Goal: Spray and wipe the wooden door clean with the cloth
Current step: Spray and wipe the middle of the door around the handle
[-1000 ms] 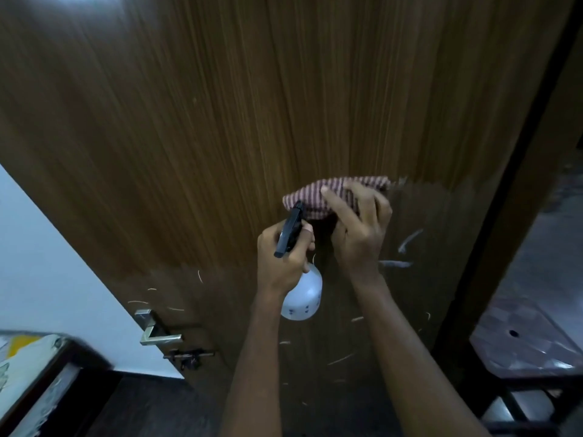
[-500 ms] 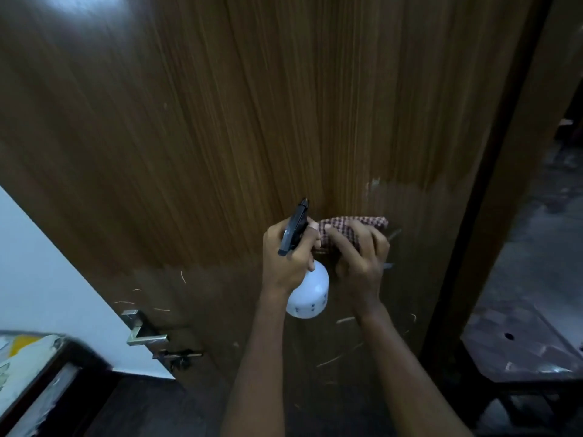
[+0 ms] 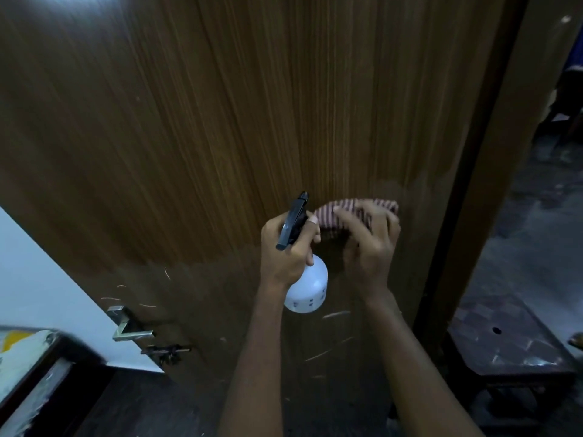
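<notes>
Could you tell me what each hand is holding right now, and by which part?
Left hand grips the spray bottle at its neck; right hand presses the striped cloth against the door.

We have 1 view only, a wide-angle head camera looking forward and down, close to the wooden door (image 3: 220,127), which fills most of the frame and bows at the edges. Both forearms rise from the bottom edge. The door handle (image 3: 129,326) sits low left, the doorway opening at right.
</notes>
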Available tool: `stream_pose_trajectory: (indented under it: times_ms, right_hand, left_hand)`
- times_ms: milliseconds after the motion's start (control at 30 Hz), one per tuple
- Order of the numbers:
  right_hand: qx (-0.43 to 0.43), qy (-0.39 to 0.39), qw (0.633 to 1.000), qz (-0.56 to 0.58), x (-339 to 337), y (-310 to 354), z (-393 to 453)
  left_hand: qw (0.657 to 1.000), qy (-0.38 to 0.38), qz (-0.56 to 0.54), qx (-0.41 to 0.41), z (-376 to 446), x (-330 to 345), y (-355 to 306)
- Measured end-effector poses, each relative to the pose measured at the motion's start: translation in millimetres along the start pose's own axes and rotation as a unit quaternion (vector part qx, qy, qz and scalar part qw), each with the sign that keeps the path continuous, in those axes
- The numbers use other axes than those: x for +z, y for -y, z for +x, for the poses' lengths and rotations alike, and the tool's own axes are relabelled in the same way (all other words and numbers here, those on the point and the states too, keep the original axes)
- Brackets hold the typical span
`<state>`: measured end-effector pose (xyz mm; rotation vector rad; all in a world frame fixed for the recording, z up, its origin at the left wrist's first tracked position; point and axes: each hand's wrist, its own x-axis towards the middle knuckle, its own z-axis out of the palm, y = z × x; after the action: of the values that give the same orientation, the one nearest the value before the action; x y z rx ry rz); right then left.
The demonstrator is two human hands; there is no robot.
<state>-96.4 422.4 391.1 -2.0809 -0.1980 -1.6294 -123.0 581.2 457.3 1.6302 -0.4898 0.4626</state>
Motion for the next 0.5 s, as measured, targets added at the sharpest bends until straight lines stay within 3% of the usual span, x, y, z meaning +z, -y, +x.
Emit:
stream_pose_trajectory:
  times_ms: [133,233,367,500]
  right_hand:
    - [0.032,-0.081,0.996,0.019,-3,5,66]
    - [0.015,-0.045,0.999,0.009,-4,-10,21]
    - [0.067,-0.027,0.997,-0.008,-13,-25,-16]
    - [0.102,-0.116,0.988,0.003,-22,-25,54]
  left_hand:
    - [1.0,0.019,0.006,0.01,4,11,-2]
    - [0.999,0.034,0.008,0.009,6,20,-2]
    - [0.999,0.047,0.015,0.019,6,33,-6]
    - [0.997,0.061,0.037,0.021,8,47,-8]
